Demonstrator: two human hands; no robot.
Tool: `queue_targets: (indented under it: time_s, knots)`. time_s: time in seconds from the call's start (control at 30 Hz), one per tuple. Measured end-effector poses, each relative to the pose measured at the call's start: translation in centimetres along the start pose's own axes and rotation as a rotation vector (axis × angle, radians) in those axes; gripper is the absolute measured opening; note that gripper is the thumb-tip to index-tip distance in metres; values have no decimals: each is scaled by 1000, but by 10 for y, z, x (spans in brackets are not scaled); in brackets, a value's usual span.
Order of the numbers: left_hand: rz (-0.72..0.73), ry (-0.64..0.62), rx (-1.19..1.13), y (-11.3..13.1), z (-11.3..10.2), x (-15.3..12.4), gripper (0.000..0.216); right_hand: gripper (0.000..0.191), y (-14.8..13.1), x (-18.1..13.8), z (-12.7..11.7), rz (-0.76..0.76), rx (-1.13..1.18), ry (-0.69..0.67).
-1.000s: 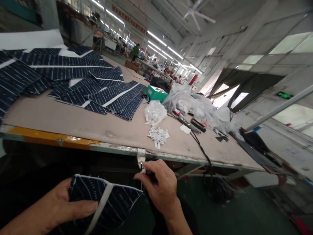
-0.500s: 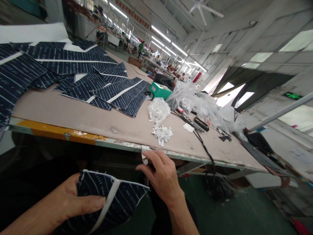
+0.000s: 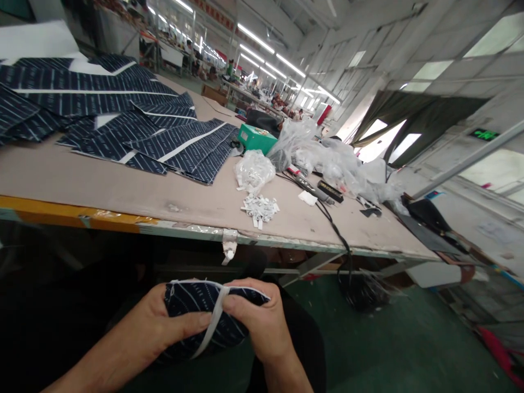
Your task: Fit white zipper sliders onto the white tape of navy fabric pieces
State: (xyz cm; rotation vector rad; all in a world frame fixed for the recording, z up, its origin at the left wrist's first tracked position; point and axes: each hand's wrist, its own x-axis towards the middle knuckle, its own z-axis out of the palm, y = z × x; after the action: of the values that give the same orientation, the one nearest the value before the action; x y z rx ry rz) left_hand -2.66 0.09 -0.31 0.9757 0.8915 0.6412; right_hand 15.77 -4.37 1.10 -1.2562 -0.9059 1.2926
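Both hands hold a navy striped fabric piece (image 3: 192,300) with a white strip across it, below the table's front edge. My left hand (image 3: 151,322) grips its left side, the thumb lying on the front near the strip. Around the right side my right hand (image 3: 262,316) is closed, its thumb pressed by the top of the strip. The fingers behind the cloth are partly hidden. A small tab with a white knob (image 3: 230,252) hangs from the table edge, apart from both hands. On the tabletop above it lies a pile of small white labels (image 3: 260,209).
Striped fabric pieces (image 3: 180,143) are stacked on the left of the table (image 3: 196,203). A plastic bag of white labels (image 3: 254,170), a green box (image 3: 257,139), clear plastic bags (image 3: 331,161) and a black cable (image 3: 338,232) lie towards the right.
My right hand has left the tab at the table edge and moved down onto the fabric piece. My left hand has shifted right with the fabric. The view has turned slightly.
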Motion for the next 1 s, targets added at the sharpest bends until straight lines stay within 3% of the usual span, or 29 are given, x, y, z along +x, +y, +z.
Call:
queue_targets:
  time_s: [0.07, 0.23, 0.43, 0.53, 0.6, 0.67, 0.77, 0.9, 1.0]
  knots:
    - [54, -26, 65, 1, 5, 4, 28, 17, 2, 1, 0, -38, -6, 37]
    - [112, 89, 113, 0, 16, 10, 35, 8, 10, 1, -9, -203, -147, 56]
    - [-9, 159, -119, 7, 27, 13, 39, 19, 13, -6, -11, -842, -479, -10]
    - [-44, 184, -192, 6, 30, 13, 41, 25, 12, -7, -8, -968, -549, 8]
    - [-31, 155, -193, 2, 29, 12, 38, 23, 11, -5, -6, -878, -475, 96]
    - [-32, 143, -209, -2, 28, 11, 36, 18, 9, -1, -6, -690, -353, 153]
    - [-83, 200, -268, -3, 27, 9, 38, 9, 7, 7, -8, -448, -218, 81]
    - [-144, 267, -367, 6, 28, 10, 47, 10, 7, 11, -7, -360, -113, -9]
    - [-152, 241, -457, 14, 29, 11, 43, 15, 10, 10, -2, -190, 109, -10]
